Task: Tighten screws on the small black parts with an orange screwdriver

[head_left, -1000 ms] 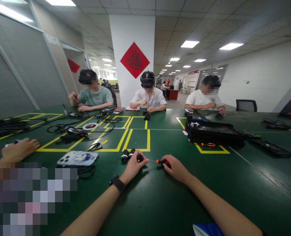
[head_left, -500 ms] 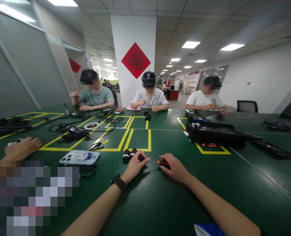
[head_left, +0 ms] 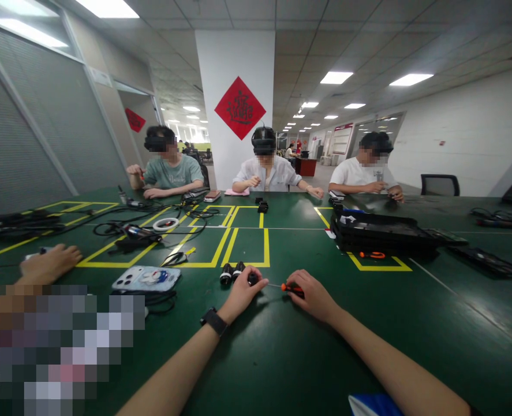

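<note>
My left hand [head_left: 243, 293], with a dark watch on its wrist, is closed around a small black round part [head_left: 252, 278]. My fingers cover most of that part. In my right hand [head_left: 311, 293] is a screwdriver [head_left: 294, 290] with an orange and black handle, held level over the table. Its thin shaft points left and ends close to my left thumb; whether the tip touches the part I cannot tell. Two black cylindrical pieces with pale bands [head_left: 225, 275] stand just beyond my left fingers.
Left of my hands lies a phone [head_left: 146, 278] with cables beneath it. Black trays [head_left: 379, 231] are stacked at the right, by an orange-handled tool [head_left: 372, 255]. Cables and a white ring [head_left: 166, 224] lie back left. A neighbour's hand [head_left: 52, 266] rests far left; three people sit opposite.
Both my hands keep their grips. The whole view has shifted slightly. Across the table, the middle person's arm has stretched out towards the right.
</note>
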A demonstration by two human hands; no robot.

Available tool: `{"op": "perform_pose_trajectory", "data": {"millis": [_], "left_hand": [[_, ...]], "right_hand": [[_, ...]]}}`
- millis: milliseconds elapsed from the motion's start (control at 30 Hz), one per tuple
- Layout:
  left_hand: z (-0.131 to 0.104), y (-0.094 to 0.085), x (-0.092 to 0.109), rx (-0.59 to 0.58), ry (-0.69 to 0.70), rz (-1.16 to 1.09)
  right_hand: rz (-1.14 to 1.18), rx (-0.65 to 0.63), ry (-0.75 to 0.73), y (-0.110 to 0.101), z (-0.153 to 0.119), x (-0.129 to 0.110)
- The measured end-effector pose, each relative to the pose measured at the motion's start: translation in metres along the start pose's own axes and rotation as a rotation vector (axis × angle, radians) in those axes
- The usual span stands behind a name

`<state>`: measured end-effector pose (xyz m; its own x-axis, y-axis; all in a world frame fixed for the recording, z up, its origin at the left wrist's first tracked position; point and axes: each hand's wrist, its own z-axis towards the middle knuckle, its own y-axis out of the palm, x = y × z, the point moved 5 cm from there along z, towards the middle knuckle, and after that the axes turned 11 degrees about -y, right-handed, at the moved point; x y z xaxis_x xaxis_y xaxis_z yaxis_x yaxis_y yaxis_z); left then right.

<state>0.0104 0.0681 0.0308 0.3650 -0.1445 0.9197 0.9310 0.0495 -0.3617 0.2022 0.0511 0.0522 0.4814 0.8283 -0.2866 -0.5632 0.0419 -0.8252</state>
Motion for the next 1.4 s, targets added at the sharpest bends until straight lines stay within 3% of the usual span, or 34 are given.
{"op": "perform_pose_trajectory", "data": {"millis": [1400], "left_hand": [[-0.0002, 0.0013, 0.0023, -0.023, 0.009, 0.008]], "right_hand": [[0.023, -0.037, 0.022, 0.0031, 0.0003, 0.0038]]}}
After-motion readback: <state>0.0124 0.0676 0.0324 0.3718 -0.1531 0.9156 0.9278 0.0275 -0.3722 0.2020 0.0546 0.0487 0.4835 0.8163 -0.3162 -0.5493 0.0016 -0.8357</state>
